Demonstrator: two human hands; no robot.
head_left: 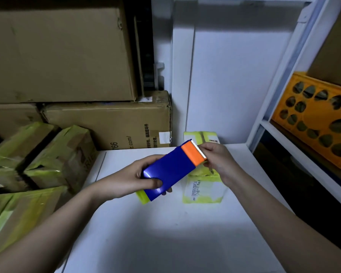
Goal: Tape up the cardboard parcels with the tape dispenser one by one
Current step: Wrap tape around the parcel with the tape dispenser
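On my far left I see a stack of parcels [47,160], already wrapped in yellow-green tape, leaning against big cartons [110,123]. Moving in, my left hand [140,179] is wrapped round the blue body of the dispenser [170,170], thumb on top, holding it tilted above the table [165,233]. A bit of yellow tape roll pokes out below that hand. The dispenser's orange head [193,154] and its toothed blade point up and right, where my right hand [218,160] has its fingertips pinched at the blade edge, likely feeling for the loose tape end; I cannot tell if it has any tape between them. Under both hands lies a small parcel [203,191] with a printed label, flat on the table; another sits at the back edge [202,137]. On the far right is an orange crate [321,119] on a shelf.

The risk I judge: those fingertips are right on the teeth, so a slip could nick them. If the tape end has stuck back onto the roll, picking at it may tear it unevenly.
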